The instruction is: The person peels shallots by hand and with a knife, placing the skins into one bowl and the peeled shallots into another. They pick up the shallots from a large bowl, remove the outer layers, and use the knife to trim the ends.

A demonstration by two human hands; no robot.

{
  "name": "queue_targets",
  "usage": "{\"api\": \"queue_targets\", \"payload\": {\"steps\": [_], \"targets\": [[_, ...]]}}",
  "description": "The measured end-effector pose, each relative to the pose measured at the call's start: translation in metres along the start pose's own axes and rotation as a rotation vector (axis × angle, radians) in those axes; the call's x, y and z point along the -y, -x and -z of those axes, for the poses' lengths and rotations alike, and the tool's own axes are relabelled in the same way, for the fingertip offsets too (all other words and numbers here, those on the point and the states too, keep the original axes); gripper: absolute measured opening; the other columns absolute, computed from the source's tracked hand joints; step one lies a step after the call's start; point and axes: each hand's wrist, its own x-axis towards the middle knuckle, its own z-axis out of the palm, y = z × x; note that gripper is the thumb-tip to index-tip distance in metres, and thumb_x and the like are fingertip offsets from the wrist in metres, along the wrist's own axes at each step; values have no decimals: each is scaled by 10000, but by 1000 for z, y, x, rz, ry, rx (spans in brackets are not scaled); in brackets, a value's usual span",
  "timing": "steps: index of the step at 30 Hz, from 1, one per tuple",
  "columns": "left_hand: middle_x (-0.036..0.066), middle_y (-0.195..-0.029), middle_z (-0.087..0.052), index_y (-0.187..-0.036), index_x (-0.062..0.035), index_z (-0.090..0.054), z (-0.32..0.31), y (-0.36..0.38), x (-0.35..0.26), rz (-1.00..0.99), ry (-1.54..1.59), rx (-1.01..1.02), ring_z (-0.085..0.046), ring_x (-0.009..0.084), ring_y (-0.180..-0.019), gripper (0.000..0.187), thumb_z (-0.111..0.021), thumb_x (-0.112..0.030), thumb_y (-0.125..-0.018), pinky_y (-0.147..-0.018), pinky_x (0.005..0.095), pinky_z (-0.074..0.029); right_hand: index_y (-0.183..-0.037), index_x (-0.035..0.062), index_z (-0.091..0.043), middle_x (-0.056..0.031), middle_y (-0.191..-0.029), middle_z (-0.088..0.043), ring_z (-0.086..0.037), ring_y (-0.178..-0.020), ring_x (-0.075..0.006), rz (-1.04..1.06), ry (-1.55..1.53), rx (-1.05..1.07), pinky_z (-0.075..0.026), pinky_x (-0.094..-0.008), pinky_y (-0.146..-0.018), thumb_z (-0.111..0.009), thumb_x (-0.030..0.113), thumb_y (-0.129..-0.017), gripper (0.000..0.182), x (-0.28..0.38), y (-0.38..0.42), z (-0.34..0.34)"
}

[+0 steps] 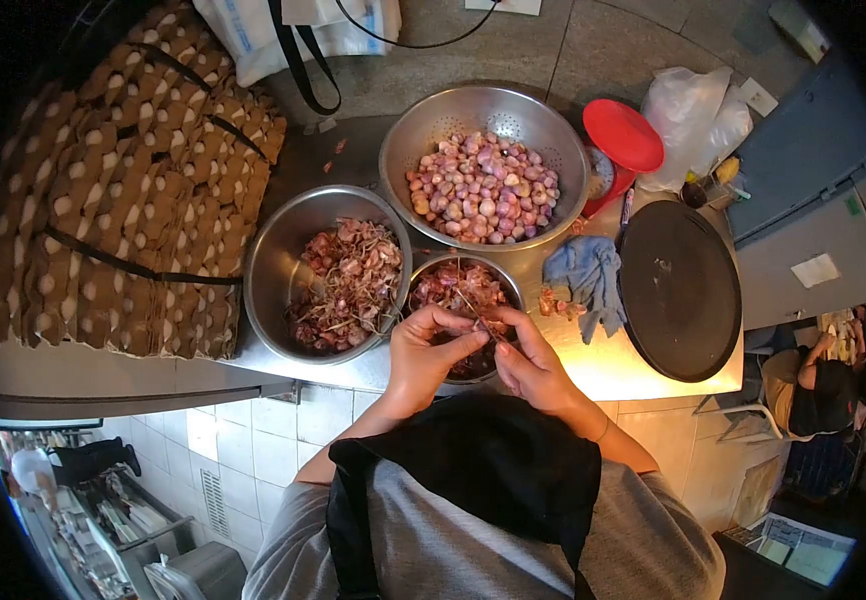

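My left hand (425,348) and my right hand (531,362) meet over a small steel bowl (509,285) that holds unpeeled shallots. Both hands are closed on one shallot (475,330) between the fingertips. A thin sliver sticks up from the fingers; I cannot tell whether it is a blade or a strip of peel. Left of them, a larger steel bowl (271,262) is full of shallot skins. Behind it stands a steel colander (423,125) heaped with peeled shallots.
A blue cloth (585,278) lies right of the small bowl, beside a round black tray (678,290). A red lid (623,133) and a plastic bag (698,112) are behind. Stacked egg cartons (123,190) fill the left. Another person (818,385) sits at the far right.
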Motion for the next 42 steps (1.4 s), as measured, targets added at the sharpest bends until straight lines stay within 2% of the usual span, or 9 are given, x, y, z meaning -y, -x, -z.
{"api": "queue_targets", "payload": {"steps": [2, 4, 6, 9, 11, 20, 26, 32, 42], "targets": [[69, -821, -612, -769, -40, -534, 0, 1, 1, -5, 5, -8, -575, 106, -760, 168, -634, 81, -708, -696, 229, -462, -1261, 66, -343, -1, -634, -445, -395, -485, -65, 8, 124, -47, -328, -185, -452, -430, 169, -901, 384, 0, 1, -1], [69, -816, -610, -769, -30, -539, 0, 0, 1, 8, 53, -25, -575, 106, -758, 158, -635, 79, -709, -700, 231, -468, -1247, 59, -376, -9, -671, -475, -416, -507, -66, 386, 537, -128, -342, -190, -464, -440, 182, -899, 375, -13, -8, 3], [70, -808, -609, -773, -13, -554, 1, -1, -1, 36, 141, -51, -577, 101, -757, 139, -644, 71, -709, -708, 230, -476, -1235, 51, -403, -14, -698, -497, -431, -520, -68, 567, 750, -179, -354, -193, -473, -446, 191, -897, 367, -19, -11, 5], [74, -826, -607, -784, -12, -550, 1, -1, -2, 53, 181, -33, -580, 110, -760, 144, -642, 70, -711, -720, 236, -480, -1235, 44, -412, -10, -694, -498, -430, -515, -68, 383, 574, -172, -356, -192, -474, -442, 192, -900, 367, -14, -8, 4], [76, -841, -607, -802, -11, -549, 0, -2, -3, 64, 179, -30, -581, 114, -762, 137, -636, 59, -722, -718, 239, -485, -1256, 48, -390, 1, -652, -471, -409, -494, -66, 53, 192, -113, -343, -187, -464, -428, 191, -906, 380, -7, -3, 4], [78, -988, -578, -989, -28, -536, 5, -9, -5, 251, 411, 37, -551, 142, -903, 156, -485, 1, -845, -800, 279, -463, -1303, 100, -325, 27, -534, -348, -317, -426, -50, -174, -456, 16, -272, -174, -392, -369, 202, -927, 392, 16, -2, 7], [73, -995, -577, -1044, -29, -527, 5, -9, -4, 222, 364, 63, -551, 138, -892, 200, -498, -24, -847, -789, 270, -463, -1295, 101, -338, 25, -540, -353, -314, -425, -47, -101, -183, -45, -271, -170, -389, -371, 201, -926, 384, 11, -3, 4], [73, -1018, -574, -1085, -31, -512, 5, -7, -6, 211, 335, 126, -553, 140, -898, 250, -528, -49, -837, -785, 262, -459, -1277, 46, -351, 33, -556, -360, -325, -448, -41, -38, -158, -172, -272, -170, -405, -386, 190, -922, 385, 3, -11, 15], [54, -1004, -565, -1084, -40, -516, 8, -11, -5, 306, 441, 101, -544, 125, -881, 240, -516, -45, -843, -790, 257, -444, -1273, 31, -353, 36, -582, -370, -337, -467, -43, -4, -115, -147, -279, -170, -424, -391, 189, -921, 388, 1, -12, 13]]}}
